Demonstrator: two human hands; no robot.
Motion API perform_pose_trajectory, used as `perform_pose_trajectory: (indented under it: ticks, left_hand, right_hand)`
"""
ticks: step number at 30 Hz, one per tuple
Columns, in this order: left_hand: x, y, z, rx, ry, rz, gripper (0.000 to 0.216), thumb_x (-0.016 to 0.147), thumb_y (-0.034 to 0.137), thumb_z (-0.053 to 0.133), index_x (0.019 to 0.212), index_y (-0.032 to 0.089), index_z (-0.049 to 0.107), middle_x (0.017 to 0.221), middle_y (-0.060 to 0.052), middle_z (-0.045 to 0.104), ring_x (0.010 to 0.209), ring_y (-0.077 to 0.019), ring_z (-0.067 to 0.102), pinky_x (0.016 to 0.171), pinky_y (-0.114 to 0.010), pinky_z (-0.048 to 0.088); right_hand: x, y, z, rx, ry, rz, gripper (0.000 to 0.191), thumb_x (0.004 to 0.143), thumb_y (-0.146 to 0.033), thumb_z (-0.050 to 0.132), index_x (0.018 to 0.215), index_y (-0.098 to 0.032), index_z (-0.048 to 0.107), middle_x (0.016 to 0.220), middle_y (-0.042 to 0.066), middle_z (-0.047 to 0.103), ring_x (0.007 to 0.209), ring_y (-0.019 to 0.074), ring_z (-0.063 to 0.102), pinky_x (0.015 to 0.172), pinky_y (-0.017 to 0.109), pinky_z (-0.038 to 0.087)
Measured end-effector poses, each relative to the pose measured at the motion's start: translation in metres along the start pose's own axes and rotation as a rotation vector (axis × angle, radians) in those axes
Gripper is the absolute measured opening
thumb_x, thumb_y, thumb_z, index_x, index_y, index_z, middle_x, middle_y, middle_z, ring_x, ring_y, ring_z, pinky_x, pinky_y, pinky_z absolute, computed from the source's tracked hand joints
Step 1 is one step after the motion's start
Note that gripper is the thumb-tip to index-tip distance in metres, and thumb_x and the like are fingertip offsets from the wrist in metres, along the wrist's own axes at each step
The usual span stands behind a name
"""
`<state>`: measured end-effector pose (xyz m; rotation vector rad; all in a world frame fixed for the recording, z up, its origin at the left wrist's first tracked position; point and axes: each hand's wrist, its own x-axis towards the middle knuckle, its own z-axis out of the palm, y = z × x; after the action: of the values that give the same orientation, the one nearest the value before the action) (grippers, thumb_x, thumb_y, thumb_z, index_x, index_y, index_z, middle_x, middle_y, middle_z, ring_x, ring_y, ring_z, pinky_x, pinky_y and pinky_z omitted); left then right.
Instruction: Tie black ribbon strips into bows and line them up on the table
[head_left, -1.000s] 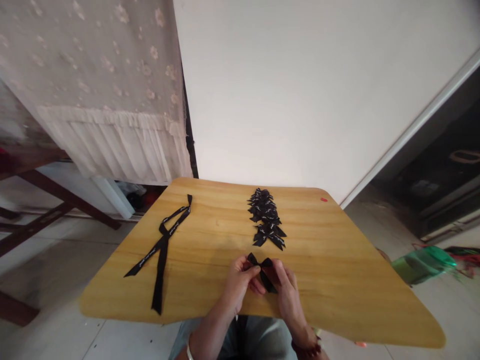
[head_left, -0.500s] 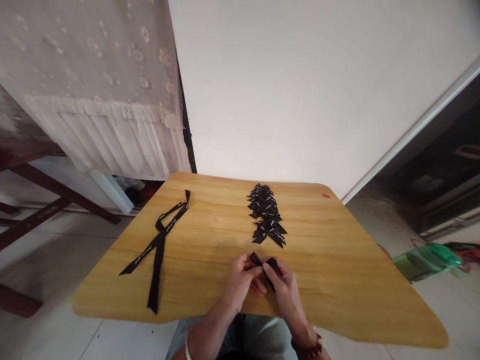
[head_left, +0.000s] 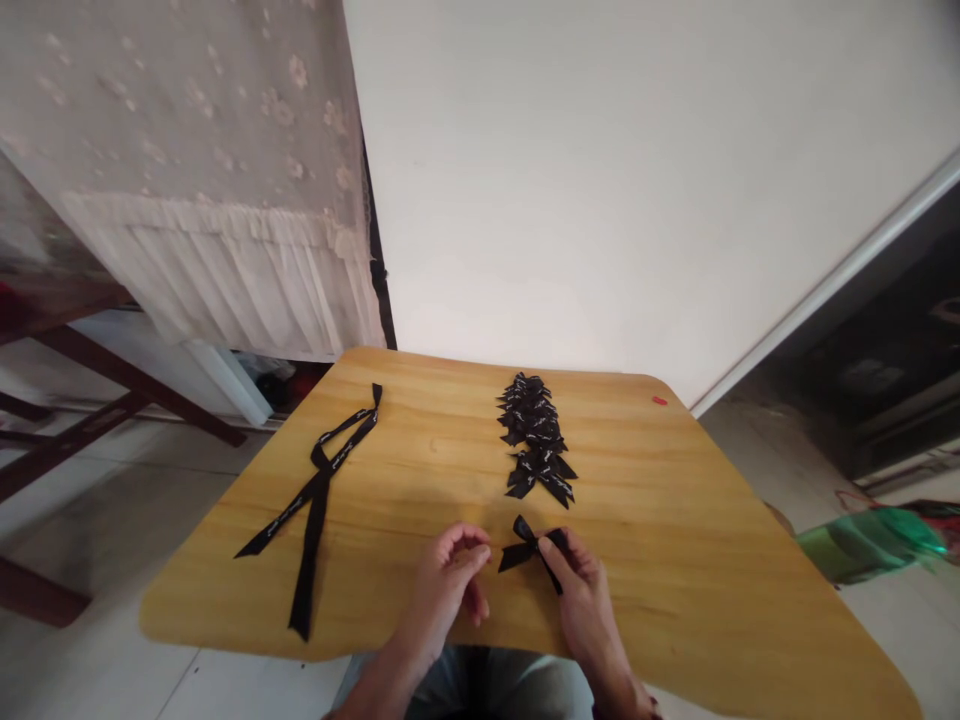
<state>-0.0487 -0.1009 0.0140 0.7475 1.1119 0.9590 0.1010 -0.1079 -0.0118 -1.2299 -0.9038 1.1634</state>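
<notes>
Between the thumb and fingers of my right hand (head_left: pixel 583 585) is a small black ribbon bow (head_left: pixel 519 553), its loop and tails showing to the left of the fingertips. My left hand (head_left: pixel 448 578) hovers just left of the bow, apart from it, with curled, loosely parted fingers and nothing visible in them. Farther back, several black bows with white lettering (head_left: pixel 534 415) lie overlapped in a column. Loose black ribbon lengths (head_left: pixel 309 515), also lettered, cross each other on the left part of the wooden table (head_left: pixel 420 440).
A small red object (head_left: pixel 659 401) rests near the table's far right corner. Behind the table stands a white panel (head_left: pixel 600 200), with a lace curtain (head_left: pixel 225 230) to its left. Beyond the right edge is a green translucent object (head_left: pixel 870 545). Dark wooden furniture (head_left: pixel 142 385) stands at the left.
My left hand has let go of the black bow and moved left. The right hand keeps hold of it, and its loop and tail are now more visible. The view has shifted slightly.
</notes>
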Motion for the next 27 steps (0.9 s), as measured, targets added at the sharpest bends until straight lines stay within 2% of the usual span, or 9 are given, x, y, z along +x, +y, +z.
perform_pose_trajectory:
  ticks: [2,5,8,12,18,22,27]
  left_hand:
    - [0.0,0.006,0.001,-0.054,0.046,0.054,0.028,0.061,0.033,0.06,0.08,0.015,0.049,0.079,0.0,0.057,0.029,-0.0052,0.046,0.027,-0.019,0.035]
    - [0.004,0.008,0.007,-0.095,0.046,0.02,0.037,0.057,0.028,0.063,0.088,0.015,0.049,0.089,-0.005,0.057,0.035,-0.0074,0.051,0.031,-0.022,0.041]
    - [0.011,0.003,0.015,-0.12,0.018,-0.044,0.035,0.055,0.022,0.064,0.085,0.013,0.049,0.078,-0.004,0.058,0.043,-0.0116,0.056,0.036,-0.023,0.045]
    - [0.019,-0.004,0.021,-0.139,-0.011,-0.039,0.02,0.055,0.018,0.064,0.069,0.012,0.05,0.058,0.0,0.056,0.049,-0.0119,0.056,0.045,-0.023,0.048]
    - [0.02,-0.007,0.02,-0.143,-0.061,-0.02,0.015,0.056,0.018,0.065,0.065,0.01,0.056,0.055,-0.002,0.058,0.051,-0.0103,0.055,0.052,-0.023,0.048]
    - [0.021,-0.009,0.018,-0.159,-0.042,-0.004,0.014,0.057,0.02,0.065,0.064,0.01,0.057,0.054,-0.001,0.059,0.049,-0.0107,0.054,0.051,-0.024,0.047]
    - [0.023,-0.011,0.016,-0.151,-0.066,-0.03,0.014,0.057,0.023,0.063,0.06,0.011,0.057,0.046,-0.001,0.057,0.043,-0.0106,0.052,0.049,-0.024,0.046]
  right_hand:
    - [-0.001,-0.001,0.003,-0.064,-0.023,-0.025,0.018,0.069,-0.033,0.06,0.068,-0.015,0.059,0.064,0.001,0.059,0.062,0.0146,0.05,0.058,0.023,0.039]
    - [-0.002,0.0,0.009,-0.16,-0.054,-0.071,0.017,0.07,-0.033,0.058,0.066,-0.016,0.059,0.062,0.0,0.057,0.06,0.0135,0.049,0.057,0.022,0.039]
    - [0.0,0.001,0.015,-0.226,-0.065,-0.102,0.017,0.07,-0.033,0.058,0.063,-0.017,0.058,0.057,-0.002,0.055,0.057,0.0125,0.049,0.055,0.021,0.039]
    - [0.002,0.003,0.016,-0.245,-0.063,-0.133,0.017,0.071,-0.031,0.057,0.061,-0.017,0.057,0.055,-0.003,0.054,0.055,0.0118,0.049,0.053,0.019,0.04]
    - [0.003,0.006,0.013,-0.267,-0.073,-0.132,0.016,0.072,-0.031,0.055,0.065,-0.017,0.056,0.058,-0.002,0.055,0.056,0.0123,0.05,0.054,0.02,0.041]
    - [0.002,0.003,0.014,-0.27,-0.078,-0.111,0.019,0.072,-0.033,0.056,0.062,-0.017,0.053,0.055,-0.002,0.052,0.054,0.0115,0.047,0.052,0.02,0.039]
    - [-0.002,-0.01,0.018,-0.159,-0.134,-0.045,0.023,0.071,-0.037,0.055,0.06,-0.018,0.05,0.054,-0.004,0.049,0.052,0.011,0.045,0.051,0.02,0.037]
